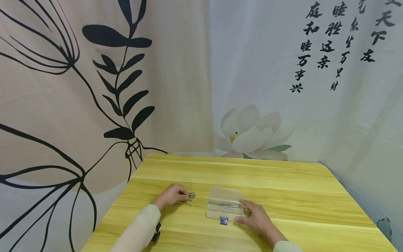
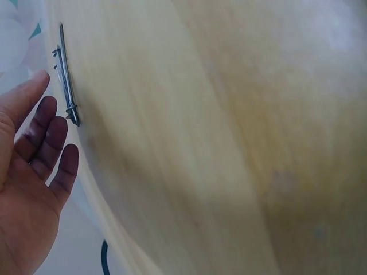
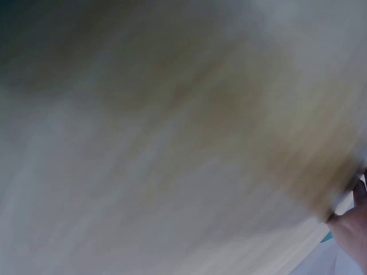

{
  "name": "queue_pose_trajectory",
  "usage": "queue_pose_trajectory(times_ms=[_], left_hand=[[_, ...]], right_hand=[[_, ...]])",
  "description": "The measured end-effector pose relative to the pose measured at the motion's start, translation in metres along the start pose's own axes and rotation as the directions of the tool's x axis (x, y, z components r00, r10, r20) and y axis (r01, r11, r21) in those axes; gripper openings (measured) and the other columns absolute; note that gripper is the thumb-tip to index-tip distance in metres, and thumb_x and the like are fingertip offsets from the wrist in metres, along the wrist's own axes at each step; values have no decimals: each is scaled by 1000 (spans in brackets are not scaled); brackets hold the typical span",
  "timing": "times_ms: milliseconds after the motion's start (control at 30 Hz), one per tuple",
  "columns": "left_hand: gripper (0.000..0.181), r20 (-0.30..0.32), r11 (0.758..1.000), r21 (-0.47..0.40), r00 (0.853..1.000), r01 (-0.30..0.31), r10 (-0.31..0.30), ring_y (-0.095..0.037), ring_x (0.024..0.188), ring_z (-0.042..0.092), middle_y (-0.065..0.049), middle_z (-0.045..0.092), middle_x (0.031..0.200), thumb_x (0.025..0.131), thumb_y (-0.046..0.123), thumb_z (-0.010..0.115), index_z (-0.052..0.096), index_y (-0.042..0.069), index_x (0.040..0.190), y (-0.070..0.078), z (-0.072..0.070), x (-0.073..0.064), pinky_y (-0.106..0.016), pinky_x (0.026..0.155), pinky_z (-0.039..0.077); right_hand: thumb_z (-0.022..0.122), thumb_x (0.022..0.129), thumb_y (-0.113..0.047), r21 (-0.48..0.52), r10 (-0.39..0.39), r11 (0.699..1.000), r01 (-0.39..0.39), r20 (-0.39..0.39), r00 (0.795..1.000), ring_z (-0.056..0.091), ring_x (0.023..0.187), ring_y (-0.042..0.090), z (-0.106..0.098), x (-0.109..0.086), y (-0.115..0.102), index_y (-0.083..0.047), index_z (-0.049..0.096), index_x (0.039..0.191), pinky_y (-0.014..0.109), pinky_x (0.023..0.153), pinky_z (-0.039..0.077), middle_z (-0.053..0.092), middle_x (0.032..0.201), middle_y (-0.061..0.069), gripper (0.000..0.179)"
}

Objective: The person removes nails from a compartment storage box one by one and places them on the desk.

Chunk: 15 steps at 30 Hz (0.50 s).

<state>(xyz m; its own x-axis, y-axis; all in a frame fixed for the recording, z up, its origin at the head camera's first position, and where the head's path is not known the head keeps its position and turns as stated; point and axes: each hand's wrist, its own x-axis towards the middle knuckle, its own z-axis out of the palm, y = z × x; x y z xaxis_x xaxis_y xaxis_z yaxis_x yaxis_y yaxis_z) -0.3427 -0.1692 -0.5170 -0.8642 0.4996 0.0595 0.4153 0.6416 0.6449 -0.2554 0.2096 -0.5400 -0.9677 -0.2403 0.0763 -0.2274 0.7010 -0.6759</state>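
Note:
In the head view my left hand point(image 1: 174, 194) is beside a small group of metal nails point(image 1: 191, 195) on the table, its fingertips right at their near ends. One more nail point(image 1: 187, 203) lies slanted just in front of them. The left wrist view shows the thumb and fingers apart, with nails point(image 2: 67, 80) just past the fingertips. My right hand point(image 1: 256, 217) grips the right side of a clear plastic box point(image 1: 225, 192), thumb at the front corner and fingers farther back. The box lies with its lid open, and several nails point(image 1: 229, 205) rest inside it.
A blue label or clasp point(image 1: 223, 220) shows at the box's front edge. The wooden table point(image 1: 277, 182) reaches back to a printed curtain point(image 1: 179, 77). A dark strap-like object point(image 1: 156, 232) hangs at the left sleeve. The right wrist view is mostly blurred tabletop.

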Motion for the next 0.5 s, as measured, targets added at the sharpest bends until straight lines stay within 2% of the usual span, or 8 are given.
queue_pose_trajectory(times_ms=[200, 500], left_hand=[[8, -1, 998, -48, 999, 49, -49, -11, 76, 57, 6, 65, 87, 94, 14, 70, 76, 9, 92, 3, -1, 1, -28, 64, 48], [10, -2, 998, -45, 999, 46, -46, -13, 82, 59, 5, 68, 91, 96, 19, 68, 74, 11, 97, 16, -2, 9, -36, 73, 50]], right_hand=[[79, 81, -48, 5, 5, 1000, -5, 4, 1000, 41, 133, 45, 0, -1, -1, -9, 52, 143, 68, 111, 6, 51, 143, 21, 78], [78, 81, -49, 12, 8, 1000, -8, 9, 1000, 41, 134, 45, -1, -1, -1, -9, 52, 143, 68, 111, 5, 50, 143, 21, 78]])
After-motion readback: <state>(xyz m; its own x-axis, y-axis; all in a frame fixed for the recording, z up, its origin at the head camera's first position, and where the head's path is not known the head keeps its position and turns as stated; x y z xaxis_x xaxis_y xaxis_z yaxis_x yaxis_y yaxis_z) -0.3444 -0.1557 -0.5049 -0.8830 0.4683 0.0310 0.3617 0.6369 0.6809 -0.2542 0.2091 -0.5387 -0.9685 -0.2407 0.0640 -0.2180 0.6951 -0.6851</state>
